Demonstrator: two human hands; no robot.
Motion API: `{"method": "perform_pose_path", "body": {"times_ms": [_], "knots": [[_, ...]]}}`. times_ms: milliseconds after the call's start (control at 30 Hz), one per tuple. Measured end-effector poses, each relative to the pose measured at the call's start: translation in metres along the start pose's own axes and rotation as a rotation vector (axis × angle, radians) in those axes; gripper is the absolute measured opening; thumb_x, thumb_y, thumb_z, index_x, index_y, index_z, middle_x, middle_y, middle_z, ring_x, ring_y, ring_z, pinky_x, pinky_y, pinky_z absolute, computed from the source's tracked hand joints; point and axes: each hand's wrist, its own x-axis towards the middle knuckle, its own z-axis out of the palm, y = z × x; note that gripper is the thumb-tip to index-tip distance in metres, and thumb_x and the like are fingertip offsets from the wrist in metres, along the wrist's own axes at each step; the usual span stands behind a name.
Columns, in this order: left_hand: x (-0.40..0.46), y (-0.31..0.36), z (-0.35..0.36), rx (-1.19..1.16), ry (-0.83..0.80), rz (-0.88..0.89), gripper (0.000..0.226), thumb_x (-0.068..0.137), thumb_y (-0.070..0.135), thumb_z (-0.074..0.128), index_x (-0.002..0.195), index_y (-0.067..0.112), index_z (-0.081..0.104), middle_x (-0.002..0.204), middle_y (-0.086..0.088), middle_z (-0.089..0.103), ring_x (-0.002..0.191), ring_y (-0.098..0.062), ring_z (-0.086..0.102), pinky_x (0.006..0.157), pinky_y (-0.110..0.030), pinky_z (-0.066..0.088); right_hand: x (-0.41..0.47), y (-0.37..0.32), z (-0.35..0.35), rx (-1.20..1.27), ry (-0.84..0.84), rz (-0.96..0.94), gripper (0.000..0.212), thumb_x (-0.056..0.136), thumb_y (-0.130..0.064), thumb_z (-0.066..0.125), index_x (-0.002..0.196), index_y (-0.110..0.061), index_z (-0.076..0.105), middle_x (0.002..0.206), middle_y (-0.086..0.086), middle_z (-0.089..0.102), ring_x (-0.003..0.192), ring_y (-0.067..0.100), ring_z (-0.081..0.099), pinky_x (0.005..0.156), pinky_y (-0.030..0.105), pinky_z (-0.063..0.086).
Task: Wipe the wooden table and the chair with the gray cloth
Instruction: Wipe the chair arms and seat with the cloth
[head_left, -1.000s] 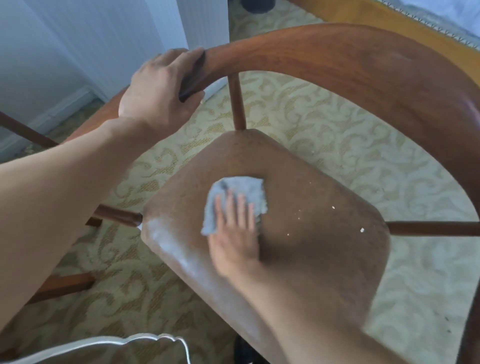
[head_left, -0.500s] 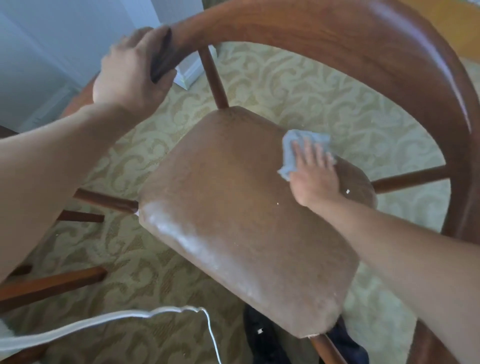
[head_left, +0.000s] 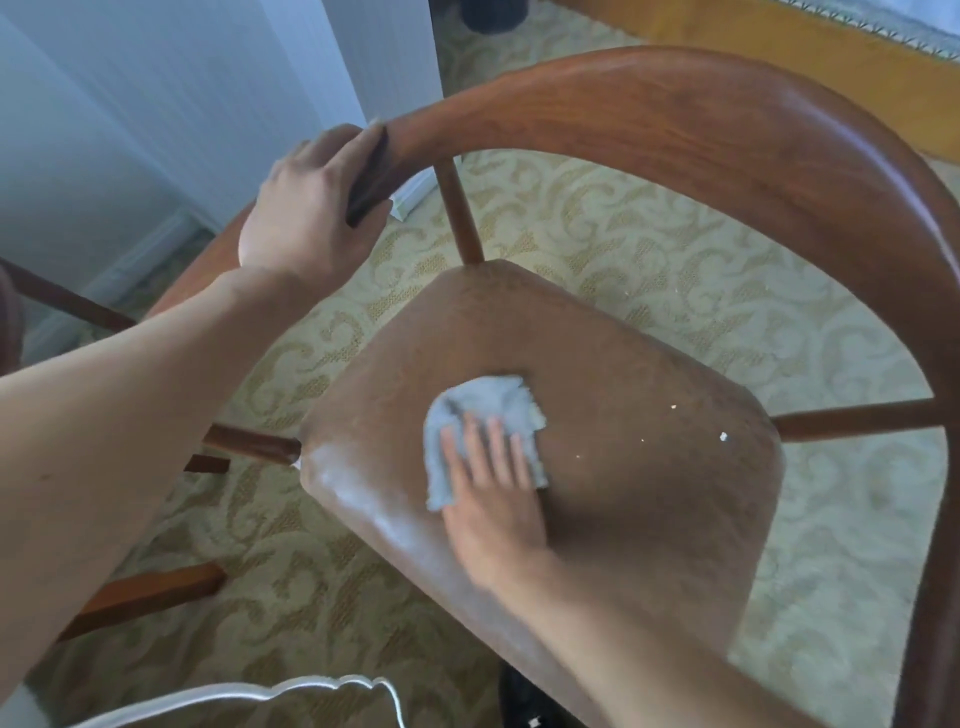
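A white scalloped edge (head_left: 249, 693) is seen nearest the camera, at the bottom left, its nature unclear. Two bare forearms are extended from the lower corners of the view over a chair (head_left: 675, 119) seen from above.

The right hand (head_left: 496, 493) is laid flat, palm down, on the brown padded seat (head_left: 649, 519), slightly left of the seat's middle. Its fingers (head_left: 501, 447) are held straight and slightly spread, pointing away from the camera. A gray cloth (head_left: 483, 405) is pressed under them against the seat; it is crumpled, and parts of it are shown beyond the fingertips and to the left of the hand. The hand and cloth are slightly blurred. A few small white specks (head_left: 723, 437) are scattered on the seat to the right of the cloth, apart from it.

Farther off, on the left, the left hand (head_left: 311, 218) is closed around the curved wooden rail of the chair, with the fingers wrapped over the top and the thumb beneath. The rail is arched from there across the top of the view and down the right side. Thin wooden spindles (head_left: 457, 208) are joined from the rail to the seat.

A pale patterned carpet (head_left: 649, 249) is seen beneath the chair. White panelled walls (head_left: 156, 104) are seen at the far left, and a yellow wooden edge (head_left: 779, 47) at the far top right.
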Motion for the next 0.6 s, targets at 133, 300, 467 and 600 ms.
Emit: {"method": "perform_pose_path", "body": {"times_ms": [133, 300, 467, 600], "knots": [[-0.001, 0.001, -0.001, 0.012, 0.004, 0.014, 0.057, 0.092, 0.03, 0.056, 0.146, 0.02, 0.041, 0.133, -0.003, 0.056, 0.107, -0.034, 0.058, 0.093, -0.051, 0.05, -0.017, -0.042, 0.025, 0.004, -0.052, -0.218, 0.085, 0.09, -0.037, 0.054, 0.163, -0.022, 0.011, 0.172, 0.007, 0.007, 0.158, 0.035, 0.003, 0.126, 0.053, 0.01], [-0.002, 0.001, -0.001, 0.01, 0.016, 0.032, 0.055, 0.092, 0.029, 0.057, 0.145, 0.022, 0.042, 0.136, -0.001, 0.054, 0.107, -0.035, 0.058, 0.093, -0.052, 0.05, 0.035, 0.069, -0.016, -0.198, 0.062, 0.022, 0.082, 0.099, -0.042, 0.042, 0.163, -0.022, -0.006, 0.172, 0.009, -0.004, 0.158, 0.033, -0.001, 0.126, 0.052, 0.0], [-0.002, 0.002, -0.001, 0.002, 0.026, 0.032, 0.054, 0.092, 0.028, 0.058, 0.143, 0.024, 0.043, 0.138, 0.0, 0.054, 0.108, -0.037, 0.059, 0.092, -0.053, 0.05, 0.022, 0.176, -0.061, -0.139, 0.05, 0.446, 0.077, 0.104, -0.039, 0.034, 0.161, -0.021, -0.013, 0.171, 0.008, -0.01, 0.158, 0.03, -0.006, 0.128, 0.049, 0.004], [-0.002, 0.004, -0.003, -0.007, 0.037, 0.03, 0.054, 0.093, 0.027, 0.059, 0.144, 0.023, 0.043, 0.138, -0.001, 0.053, 0.107, -0.037, 0.059, 0.091, -0.054, 0.05, -0.017, 0.123, -0.037, -0.074, 0.064, 0.434, 0.074, 0.101, -0.035, 0.034, 0.163, -0.02, -0.004, 0.171, 0.015, 0.0, 0.158, 0.033, 0.0, 0.128, 0.049, 0.003]]}}
